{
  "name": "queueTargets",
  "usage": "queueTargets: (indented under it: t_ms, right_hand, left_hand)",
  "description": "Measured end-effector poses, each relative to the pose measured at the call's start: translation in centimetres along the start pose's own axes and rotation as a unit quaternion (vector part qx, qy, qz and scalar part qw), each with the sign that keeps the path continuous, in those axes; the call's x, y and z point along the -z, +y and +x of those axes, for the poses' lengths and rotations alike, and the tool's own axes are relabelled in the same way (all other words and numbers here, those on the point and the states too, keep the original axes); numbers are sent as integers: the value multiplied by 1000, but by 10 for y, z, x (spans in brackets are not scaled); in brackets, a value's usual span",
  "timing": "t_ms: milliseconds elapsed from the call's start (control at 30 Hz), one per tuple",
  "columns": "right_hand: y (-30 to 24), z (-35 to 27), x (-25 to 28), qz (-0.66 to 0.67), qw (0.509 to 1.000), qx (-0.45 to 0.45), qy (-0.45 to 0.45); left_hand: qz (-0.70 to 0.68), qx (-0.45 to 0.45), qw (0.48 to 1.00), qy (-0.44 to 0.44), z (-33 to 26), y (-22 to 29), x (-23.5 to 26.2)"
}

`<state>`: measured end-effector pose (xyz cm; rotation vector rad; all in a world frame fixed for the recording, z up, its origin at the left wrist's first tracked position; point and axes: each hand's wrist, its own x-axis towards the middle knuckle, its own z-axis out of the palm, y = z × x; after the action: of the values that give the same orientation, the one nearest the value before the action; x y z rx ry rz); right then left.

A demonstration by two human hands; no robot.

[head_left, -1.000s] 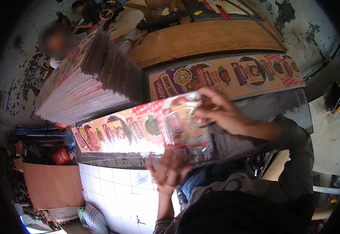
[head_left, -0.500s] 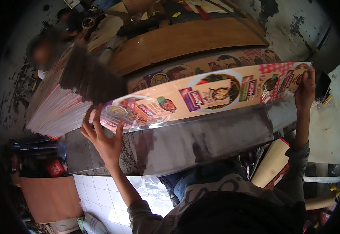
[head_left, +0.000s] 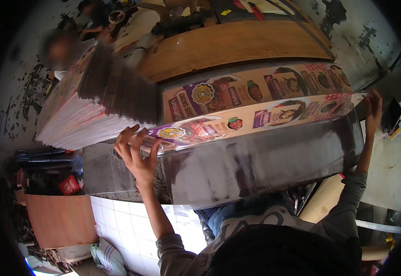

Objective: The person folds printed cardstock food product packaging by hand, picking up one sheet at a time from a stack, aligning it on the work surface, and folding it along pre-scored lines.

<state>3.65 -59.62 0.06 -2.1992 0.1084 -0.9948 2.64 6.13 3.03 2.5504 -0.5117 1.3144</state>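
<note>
A long glossy printed sheet (head_left: 248, 124), with food pictures on a peach ground, is held on edge above the work table. My left hand (head_left: 138, 154) grips its left end, thumb in front and fingers curled at the edge. At the opposite end, my right hand (head_left: 373, 108) pinches the corner. Behind it a matching printed sheet (head_left: 228, 94) lies flat on the table; the held sheet hides its near part. A smooth grey panel (head_left: 255, 161) spans the table's near side, between the held sheet and my body.
Left of the sheets stands a thick fanned stack of sheets (head_left: 83, 115). A long brown wooden board (head_left: 237, 41) borders the far side. Another person (head_left: 60, 50), blurred, is at the far left. A red box (head_left: 69, 185) and a brown panel (head_left: 60, 221) sit lower left.
The held sheet has tipped flatter, so its printed face looks narrower and more of the matching sheet behind shows. Both hands still hold its ends. The whole view has shifted slightly.
</note>
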Motion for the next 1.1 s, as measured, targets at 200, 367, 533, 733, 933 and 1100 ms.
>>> queueTargets:
  t_ms: [200,367,533,733,933,1100]
  right_hand:
    - [107,-10,72,-546,830,-113,-19]
    - [155,-6,119,-660,750,-33,23]
    - [185,3,133,-662,732,-158,-8]
    - [199,8,141,-736,675,7,40]
    - [180,3,130,-730,679,53,58]
    - [182,1,130,-712,699,29,65]
  left_hand:
    - [-7,-5,1000,26,-10,-5,-8]
    - [-2,-6,1000,24,-12,-6,-5]
    - [-11,-8,999,29,-13,-6,-6]
    - [-12,-11,999,39,-13,-4,-5]
    - [-11,-8,999,36,-15,-3,-5]
    - [-9,2,999,34,-15,-3,-4]
